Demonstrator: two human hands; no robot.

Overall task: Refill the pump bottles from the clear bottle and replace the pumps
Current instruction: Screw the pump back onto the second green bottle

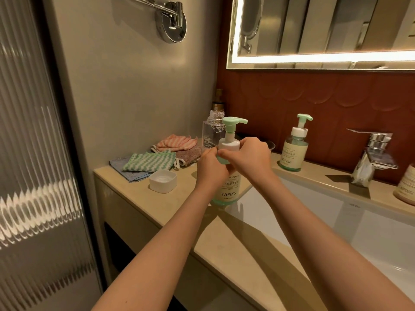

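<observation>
A green pump bottle (pixel 228 190) labelled YAPING stands on the beige counter (pixel 179 212) by the sink's left corner. Its green and white pump (pixel 232 133) sits on the neck. My left hand (pixel 210 167) wraps the bottle's shoulder. My right hand (pixel 249 157) grips the white pump collar from the right. Behind the pump stands the clear bottle (pixel 212 133), uncapped, with bubbles inside. A second green pump bottle (pixel 294 149) with its pump on stands on the ledge behind the sink.
A white square cap (pixel 162 181) lies on the counter left of the bottle. Folded cloths (pixel 157 158) are piled at the back left. A chrome tap (pixel 372 158) and another YAPING bottle (pixel 407 187) stand right. The white sink basin (pixel 336 221) lies below my right arm.
</observation>
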